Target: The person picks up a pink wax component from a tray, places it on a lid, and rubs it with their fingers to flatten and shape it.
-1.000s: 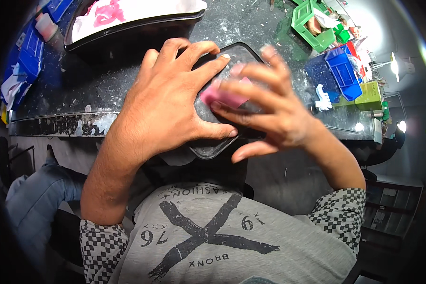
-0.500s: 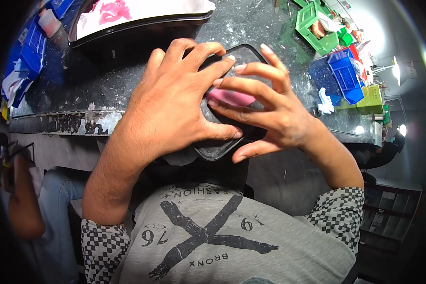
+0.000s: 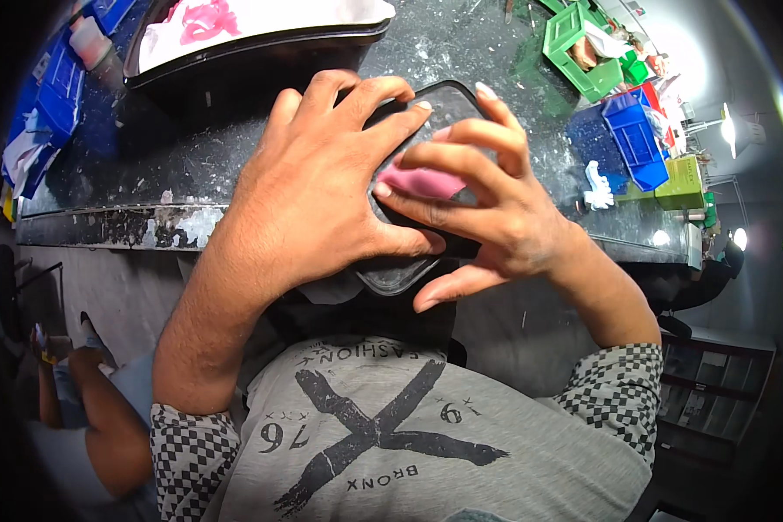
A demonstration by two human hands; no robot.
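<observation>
A black tray with rounded corners lies at the table's near edge, its near end jutting past that edge. My left hand spans it, fingers curled over the far part and thumb on the near part, gripping it. On the tray lies a smooth pink piece of soft-looking material. My right hand is over it with fingers apart; the index fingertip touches the pink piece's left end, and the thumb sticks out past the tray's near right side. The right fingers partly cover the pink piece.
A larger black tray with white sheet and pink material stands at the back left. Blue bins line the left. A green bin, a blue bin and a crumpled white piece are right. Another person's arm shows lower left.
My right index fingertip has slid slightly left and my right thumb has dropped a little. The left hand and tray stay put. The other person at lower left has moved.
</observation>
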